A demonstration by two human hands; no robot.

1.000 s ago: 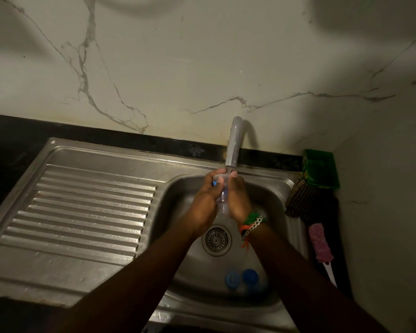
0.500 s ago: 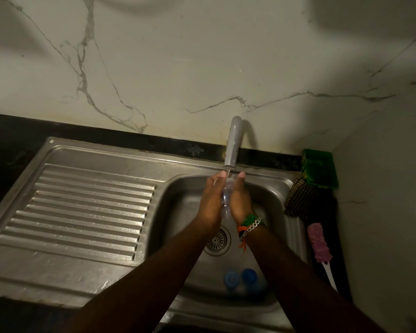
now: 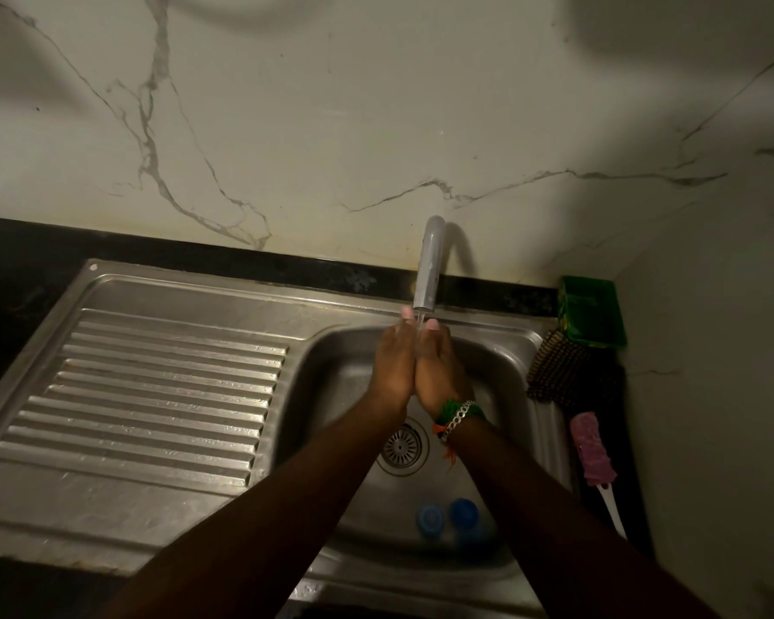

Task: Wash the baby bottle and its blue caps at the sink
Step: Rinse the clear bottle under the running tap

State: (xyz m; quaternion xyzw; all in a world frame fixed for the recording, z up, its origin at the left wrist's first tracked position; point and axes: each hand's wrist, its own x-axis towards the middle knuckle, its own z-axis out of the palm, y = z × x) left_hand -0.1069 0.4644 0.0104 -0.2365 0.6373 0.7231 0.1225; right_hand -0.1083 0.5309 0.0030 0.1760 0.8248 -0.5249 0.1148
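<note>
- Fingers of the left hand [image 3: 392, 366] and right hand [image 3: 439, 368] lie straight, palms pressed together under the faucet [image 3: 430, 270]; the tips sit just below the spout.
- Whether the baby bottle is held between the palms I cannot tell; no part of it shows clearly.
- Two blue caps [image 3: 447, 516] lie side by side on the basin floor near the front wall of the sink [image 3: 550, 395], below the drain [image 3: 401, 446].
- Risk, as I judge it: anything wet rolled between flat palms could slip and drop into the basin.
- Running water could nudge the loose caps about the basin, and in this dim light leftover soap is easily missed.
- A pink brush [image 3: 593, 453] lies by the sink's right edge.
</note>
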